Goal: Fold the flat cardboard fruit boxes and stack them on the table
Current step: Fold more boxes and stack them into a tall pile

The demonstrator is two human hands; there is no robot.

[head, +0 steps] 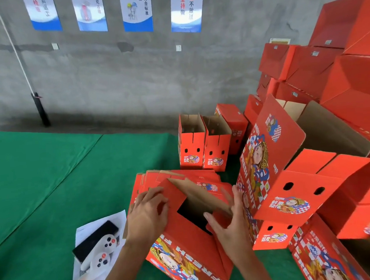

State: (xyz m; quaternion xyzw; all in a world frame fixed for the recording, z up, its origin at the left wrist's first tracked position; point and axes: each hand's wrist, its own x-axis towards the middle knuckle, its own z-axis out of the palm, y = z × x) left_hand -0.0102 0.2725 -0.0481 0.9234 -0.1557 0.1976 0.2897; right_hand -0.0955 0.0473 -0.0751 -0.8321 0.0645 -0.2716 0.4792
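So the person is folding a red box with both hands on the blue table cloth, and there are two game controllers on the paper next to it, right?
Almost. The table cloth is green, not blue, as the head view shows. The rest holds: the left hand and right hand are both on the red box, and two game controllers lie on the paper beside it.

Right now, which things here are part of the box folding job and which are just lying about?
Job: box being folded, held by left hand and right hand; flat boxes; two open folded boxes; stacked boxes.

Lying about: game controllers, black device, paper sheet, wall posters.
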